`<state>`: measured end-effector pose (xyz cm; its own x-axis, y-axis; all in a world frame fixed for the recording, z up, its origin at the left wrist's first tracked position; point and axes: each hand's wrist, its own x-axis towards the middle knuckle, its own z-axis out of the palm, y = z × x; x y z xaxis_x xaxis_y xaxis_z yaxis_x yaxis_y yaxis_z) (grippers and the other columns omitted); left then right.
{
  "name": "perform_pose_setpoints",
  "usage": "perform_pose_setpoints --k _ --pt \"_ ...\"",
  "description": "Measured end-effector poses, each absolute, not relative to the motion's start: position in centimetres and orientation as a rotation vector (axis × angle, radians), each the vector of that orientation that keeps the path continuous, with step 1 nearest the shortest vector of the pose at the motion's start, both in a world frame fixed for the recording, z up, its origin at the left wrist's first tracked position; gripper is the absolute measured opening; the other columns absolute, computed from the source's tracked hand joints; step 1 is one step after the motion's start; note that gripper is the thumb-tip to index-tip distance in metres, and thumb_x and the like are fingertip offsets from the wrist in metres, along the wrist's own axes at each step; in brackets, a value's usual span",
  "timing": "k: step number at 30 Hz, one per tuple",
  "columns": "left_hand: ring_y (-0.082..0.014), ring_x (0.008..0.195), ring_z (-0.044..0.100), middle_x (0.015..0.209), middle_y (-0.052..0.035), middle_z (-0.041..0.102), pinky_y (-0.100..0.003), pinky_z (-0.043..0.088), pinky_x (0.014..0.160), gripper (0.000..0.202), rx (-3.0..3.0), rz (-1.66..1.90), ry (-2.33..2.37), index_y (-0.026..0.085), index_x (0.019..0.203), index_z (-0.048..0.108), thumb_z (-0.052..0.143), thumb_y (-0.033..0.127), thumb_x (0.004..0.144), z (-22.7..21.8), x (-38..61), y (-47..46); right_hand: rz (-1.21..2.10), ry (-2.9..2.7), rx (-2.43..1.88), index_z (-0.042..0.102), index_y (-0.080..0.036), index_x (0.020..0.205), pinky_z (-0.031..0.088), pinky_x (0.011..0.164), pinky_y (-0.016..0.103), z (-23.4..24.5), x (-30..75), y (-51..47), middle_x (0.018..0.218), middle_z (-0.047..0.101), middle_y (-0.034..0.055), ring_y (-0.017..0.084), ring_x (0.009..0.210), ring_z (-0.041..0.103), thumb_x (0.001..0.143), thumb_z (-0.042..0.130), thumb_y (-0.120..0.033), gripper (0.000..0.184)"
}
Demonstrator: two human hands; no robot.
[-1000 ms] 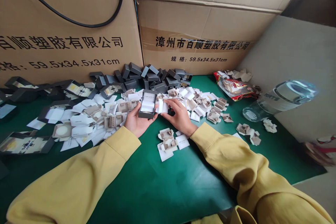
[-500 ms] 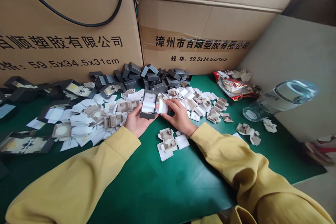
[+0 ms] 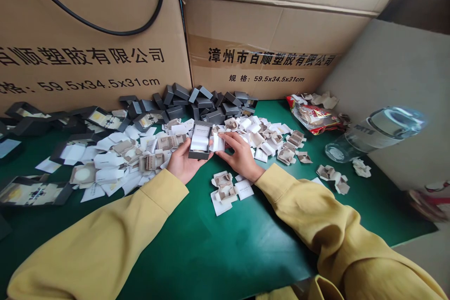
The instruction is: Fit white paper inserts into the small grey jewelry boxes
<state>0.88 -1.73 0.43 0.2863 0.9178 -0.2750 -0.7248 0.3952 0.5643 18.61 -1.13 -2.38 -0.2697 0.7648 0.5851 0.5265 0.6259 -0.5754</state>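
My left hand (image 3: 186, 163) is closed around a small dark grey box (image 3: 200, 153), open side up, with a white insert and a printed card inside. Between the thumb and fingers of my right hand (image 3: 241, 153) is a small folded white card piece (image 3: 217, 143), held right beside the box's right edge. White and grey-brown folded card inserts (image 3: 154, 150) lie heaped left of the hands. Another heap of card inserts (image 3: 265, 137) is behind my right hand. Nearer to me, a few loose inserts (image 3: 224, 188) rest on the green table (image 3: 225, 253).
Several dark boxes (image 3: 204, 103) are piled at the back against large cardboard cartons (image 3: 267, 42). More open boxes (image 3: 35, 190) lie at the left. On the right are a red snack bag (image 3: 312, 115), a clear bottle (image 3: 372, 133) and crumpled paper (image 3: 361, 168). A black cable (image 3: 133, 33) hangs above.
The dark box in my left hand has shifted and tilted very slightly. My right hand with the white card piece stays in nearly the same place.
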Motion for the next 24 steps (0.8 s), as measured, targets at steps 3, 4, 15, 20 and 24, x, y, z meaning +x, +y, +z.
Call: perform_pose_setpoints --k 3,4,15,20,24 --pt "-0.0223 0.102 0.058 0.100 -0.0093 0.067 -0.042 0.043 0.091 0.032 0.366 1.128 0.625 0.013 0.107 0.060 0.046 0.032 0.085 0.50 0.92 -1.81 0.366 -1.929 -1.001 0.046 -0.022 0.123 0.052 0.073 0.030 -2.48 18.60 -1.13 0.112 0.051 0.0090 0.015 0.081 0.055 0.082 0.055 -0.029 0.042" --pt "-0.0222 0.102 0.058 0.101 -0.0091 0.067 -0.042 0.043 0.091 0.032 0.367 1.127 0.624 0.013 0.107 0.059 0.047 0.032 0.085 0.52 0.92 -1.83 0.375 -1.924 -0.996 0.044 -0.022 0.125 0.052 0.074 0.030 -2.52 18.60 -1.12 0.113 0.050 0.0091 0.015 0.082 0.055 0.082 0.055 -0.029 0.045" --pt "-0.0241 0.105 0.056 0.102 -0.0092 0.066 -0.044 0.042 0.093 0.033 0.414 1.129 0.600 0.012 0.107 0.059 0.046 0.032 0.085 0.21 0.90 -1.84 0.260 -2.019 -0.991 0.046 -0.022 0.122 0.050 0.083 0.035 -2.44 18.69 -1.16 0.115 0.050 0.0109 0.021 0.102 0.052 0.083 0.052 -0.028 0.040" --pt "-0.0256 0.108 0.054 0.108 -0.0093 0.064 -0.045 0.043 0.091 0.033 0.455 1.130 0.591 0.013 0.109 0.059 0.046 0.031 0.085 0.07 0.83 -1.83 0.208 -1.989 -1.035 0.050 -0.021 0.116 0.046 0.089 0.040 -2.40 18.63 -1.03 0.112 0.054 0.0098 0.023 0.105 0.050 0.080 0.056 -0.028 0.038" --pt "-0.0254 0.109 0.054 0.111 -0.0091 0.063 -0.045 0.044 0.091 0.033 0.443 1.131 0.589 0.014 0.111 0.058 0.047 0.031 0.084 0.04 0.82 -1.77 0.301 -1.964 -1.049 0.049 -0.020 0.118 0.050 0.082 0.035 -2.45 18.54 -1.06 0.115 0.051 0.0107 0.022 0.104 0.050 0.079 0.056 -0.024 0.039"
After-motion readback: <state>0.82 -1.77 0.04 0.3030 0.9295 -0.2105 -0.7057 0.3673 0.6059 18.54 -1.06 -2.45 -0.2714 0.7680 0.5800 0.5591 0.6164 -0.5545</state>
